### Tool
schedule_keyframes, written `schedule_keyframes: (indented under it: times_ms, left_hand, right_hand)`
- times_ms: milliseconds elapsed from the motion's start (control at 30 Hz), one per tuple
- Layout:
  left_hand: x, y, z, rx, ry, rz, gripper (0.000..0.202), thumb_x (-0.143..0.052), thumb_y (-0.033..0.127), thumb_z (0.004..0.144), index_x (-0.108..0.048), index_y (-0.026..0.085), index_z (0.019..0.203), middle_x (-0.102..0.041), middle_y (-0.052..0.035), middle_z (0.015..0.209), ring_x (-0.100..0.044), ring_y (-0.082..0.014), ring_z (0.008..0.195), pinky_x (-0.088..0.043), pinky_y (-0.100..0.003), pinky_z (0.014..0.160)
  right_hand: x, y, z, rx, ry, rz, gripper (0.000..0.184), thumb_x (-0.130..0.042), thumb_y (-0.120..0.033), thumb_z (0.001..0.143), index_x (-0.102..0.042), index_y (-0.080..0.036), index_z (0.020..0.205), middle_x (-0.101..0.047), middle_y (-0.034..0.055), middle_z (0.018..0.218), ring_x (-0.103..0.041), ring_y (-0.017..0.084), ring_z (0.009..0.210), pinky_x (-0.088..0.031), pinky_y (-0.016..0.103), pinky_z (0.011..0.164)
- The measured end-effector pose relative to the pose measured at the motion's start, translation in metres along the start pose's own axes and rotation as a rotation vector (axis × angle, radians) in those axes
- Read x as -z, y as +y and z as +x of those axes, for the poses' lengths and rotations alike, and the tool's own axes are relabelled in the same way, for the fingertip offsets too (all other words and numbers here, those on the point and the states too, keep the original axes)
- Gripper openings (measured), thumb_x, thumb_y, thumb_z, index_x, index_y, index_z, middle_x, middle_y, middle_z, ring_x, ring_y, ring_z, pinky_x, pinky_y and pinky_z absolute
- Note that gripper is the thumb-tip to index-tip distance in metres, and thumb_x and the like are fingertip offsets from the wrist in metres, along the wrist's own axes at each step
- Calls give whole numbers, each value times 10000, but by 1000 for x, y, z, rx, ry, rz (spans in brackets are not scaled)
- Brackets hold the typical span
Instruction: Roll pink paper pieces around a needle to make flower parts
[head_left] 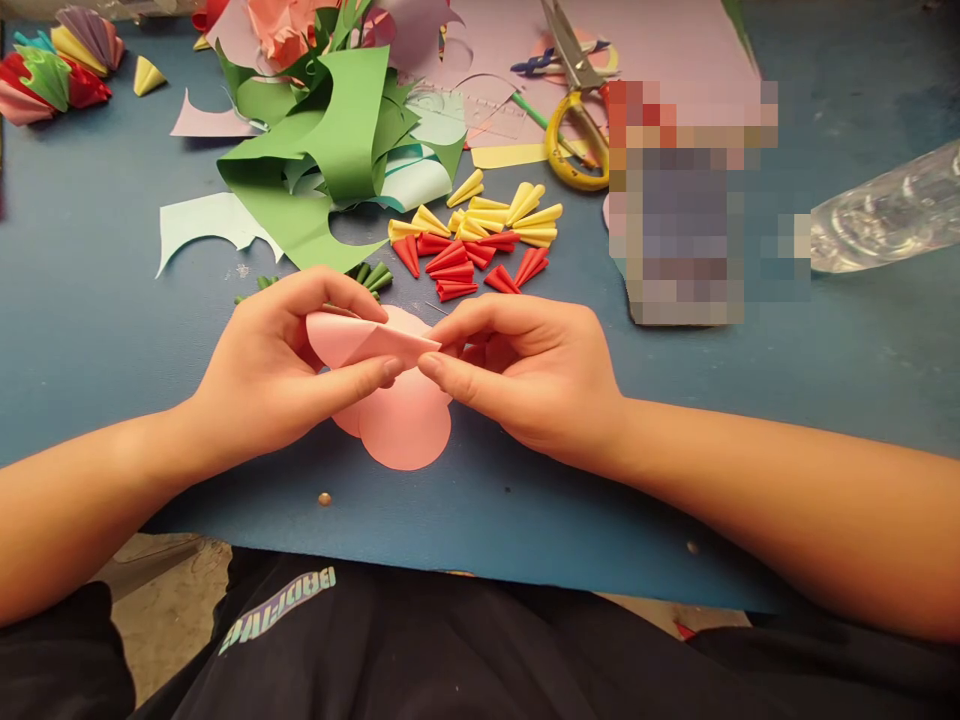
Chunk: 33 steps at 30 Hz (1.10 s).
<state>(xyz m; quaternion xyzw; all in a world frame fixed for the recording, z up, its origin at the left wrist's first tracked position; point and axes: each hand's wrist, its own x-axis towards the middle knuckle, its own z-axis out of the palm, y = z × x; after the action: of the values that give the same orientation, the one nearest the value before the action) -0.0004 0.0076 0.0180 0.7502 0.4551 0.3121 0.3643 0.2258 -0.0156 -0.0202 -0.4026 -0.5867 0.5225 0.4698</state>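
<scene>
Between my two hands is a folded pink paper circle [352,340], partly rolled toward a cone with its narrow tip at the right. My left hand [277,350] grips its wide end, thumb in front and fingers behind. The pointed end is pinched between the thumb and forefinger of my right hand [525,365]. Directly below, on the table, lie several overlapping pink paper circles [405,430]. Just beyond my hands are small red paper cones [454,265], yellow paper cones [510,212] and dark green paper cones [375,278], the green ones partly hidden by my left hand.
Green paper scraps [352,130] pile up at the back, near a pale blue scrap [214,225]. Yellow-handled scissors [574,120] rest on pink sheets [690,50]. A clear plastic bottle [892,210] lies at right, beside a blurred-out object [682,230]. Pleated paper pieces [60,70] sit far left.
</scene>
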Motion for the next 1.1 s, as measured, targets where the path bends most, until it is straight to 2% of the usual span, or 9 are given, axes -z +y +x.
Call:
schedule_keyframes:
  times_ms: [133,267,367,533,767,900,1000,1100]
  left_hand:
    - [1,-1,0,17,-9,-16,339,-912,452,808,-695,238,956,-757,10,977,-696,-179,907,-603,-376,842]
    - [0,0,-1,72,-30,-138,366,-962,406,779,-697,237,968,-772,24,903,-715,-167,796,-614,-335,698]
    - [0,0,0,110,-58,-227,393,-999,343,742,-699,241,974,-791,33,853,-736,-170,737,-631,-319,637]
    - [1,-1,0,148,-68,-292,395,-1012,269,717,-711,252,973,-811,34,834,-783,-195,729,-667,-325,617]
    - [0,-2,1,154,-70,-340,378,-1011,275,721,-717,281,959,-807,32,865,-801,-212,791,-682,-356,677]
    - [0,-3,2,122,-50,-285,320,-973,330,774,-711,283,951,-771,34,846,-762,-192,783,-634,-349,666]
    - [1,-2,0,73,-25,-168,296,-946,347,795,-699,257,932,-724,33,836,-690,-165,746,-583,-336,635]
    - [2,-1,-1,34,-22,-109,303,-943,333,788,-687,242,921,-712,34,864,-666,-158,766,-584,-350,679]
  right_hand:
    - [1,0,0,-1,9,-5,105,-863,-284,860,-795,-211,827,-788,27,800,-657,143,660,-534,301,558]
    - [1,1,0,-9,14,32,108,-871,-286,861,-797,-217,826,-776,24,772,-658,148,661,-544,306,565]
    - [1,1,0,-29,18,40,196,-911,-363,837,-789,-211,813,-760,19,744,-647,142,643,-542,296,547]
    - [0,1,1,-70,-5,42,311,-936,-468,811,-783,-198,828,-745,11,725,-622,127,604,-515,280,513]
    - [2,0,1,-3,4,51,245,-916,-385,838,-760,-207,772,-755,10,736,-636,132,638,-536,289,570]
    - [3,0,1,29,-7,36,165,-866,-290,871,-760,-212,771,-746,-2,726,-632,126,633,-528,292,592]
    - [3,0,0,25,-9,-5,157,-860,-306,867,-760,-220,781,-747,5,752,-629,138,657,-517,303,592]
    - [3,-2,0,30,-31,-41,160,-852,-333,865,-752,-237,786,-739,14,747,-614,154,660,-503,318,576]
